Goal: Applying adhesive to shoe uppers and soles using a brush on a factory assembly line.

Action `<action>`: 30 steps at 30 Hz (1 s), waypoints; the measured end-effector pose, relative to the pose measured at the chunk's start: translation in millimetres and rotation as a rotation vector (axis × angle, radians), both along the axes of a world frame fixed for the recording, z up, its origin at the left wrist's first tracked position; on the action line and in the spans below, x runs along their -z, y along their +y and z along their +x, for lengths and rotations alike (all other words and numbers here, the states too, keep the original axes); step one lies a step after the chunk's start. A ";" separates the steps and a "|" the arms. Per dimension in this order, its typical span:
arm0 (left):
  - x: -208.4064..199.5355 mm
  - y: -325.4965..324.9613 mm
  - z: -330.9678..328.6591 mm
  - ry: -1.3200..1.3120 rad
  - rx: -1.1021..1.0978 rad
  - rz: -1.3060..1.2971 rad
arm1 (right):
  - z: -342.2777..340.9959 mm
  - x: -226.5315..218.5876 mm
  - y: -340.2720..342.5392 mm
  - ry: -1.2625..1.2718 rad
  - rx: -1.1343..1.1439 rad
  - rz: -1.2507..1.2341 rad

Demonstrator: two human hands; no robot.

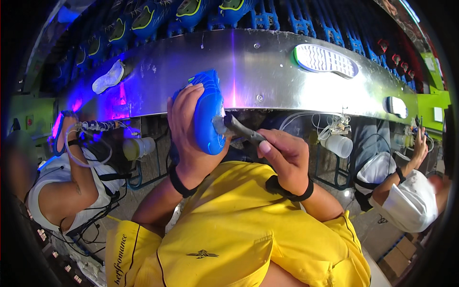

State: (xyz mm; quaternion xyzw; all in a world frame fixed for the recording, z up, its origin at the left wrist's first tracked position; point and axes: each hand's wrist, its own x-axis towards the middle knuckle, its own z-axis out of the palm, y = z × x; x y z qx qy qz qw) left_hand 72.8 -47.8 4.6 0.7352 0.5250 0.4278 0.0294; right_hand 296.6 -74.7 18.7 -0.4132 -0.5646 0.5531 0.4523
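Observation:
In the middle, my left hand (185, 112) is wrapped round a blue shoe upper (209, 112), holding it tilted up just off the near edge of the metal bench. My right hand (287, 158) grips the dark handle of a brush (244, 130). The brush's greyish tip rests against the side of the shoe upper, near its lower end. Part of the upper is hidden behind my left fingers. Black bands circle both my wrists.
On the metal bench (186, 62) lie a white sole (326, 60) at right, another pale sole (109, 76) at left and a smaller one (396, 106) far right. Blue shoe uppers (148, 21) and blue racks (301, 21) line the back. People sit at both sides; white cups (338, 145) hang below.

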 end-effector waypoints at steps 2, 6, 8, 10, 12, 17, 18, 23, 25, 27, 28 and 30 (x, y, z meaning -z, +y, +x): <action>-6.8 2.8 5.8 0.071 -0.057 -0.051 | 5.3 -6.7 0.6 -0.050 0.013 0.064; -18.3 13.5 11.7 0.072 -0.090 -0.092 | 13.9 -21.8 6.4 -0.195 0.076 0.213; -26.9 19.3 15.2 0.126 -0.089 -0.167 | 18.4 -26.3 10.0 -0.249 0.110 0.261; -31.2 27.4 18.6 0.135 -0.090 -0.172 | 22.7 -29.8 14.0 -0.277 0.185 0.266; -37.6 34.9 18.1 0.154 -0.095 -0.181 | 24.9 -39.9 22.6 -0.318 0.199 0.300; -52.1 57.6 9.1 0.147 -0.005 -0.199 | 31.5 -53.6 54.9 -0.450 0.135 0.439; -53.9 61.1 6.5 0.151 -0.009 -0.196 | 30.9 -53.7 61.5 -0.444 0.130 0.446; -60.5 77.2 -6.1 0.121 0.020 -0.295 | 21.7 -35.8 92.0 -0.342 0.130 0.388; -64.7 83.1 -12.0 0.116 0.037 -0.346 | 17.1 -23.2 103.3 -0.256 0.106 0.391; -66.2 88.5 -15.9 0.109 0.055 -0.400 | 9.5 -12.8 109.2 -0.226 0.113 0.371; -66.2 91.3 -17.4 0.089 0.057 -0.408 | 5.3 -7.7 111.9 -0.194 0.120 0.367; -70.2 96.3 -21.1 0.074 0.061 -0.419 | -2.4 -4.9 115.8 -0.138 0.117 0.339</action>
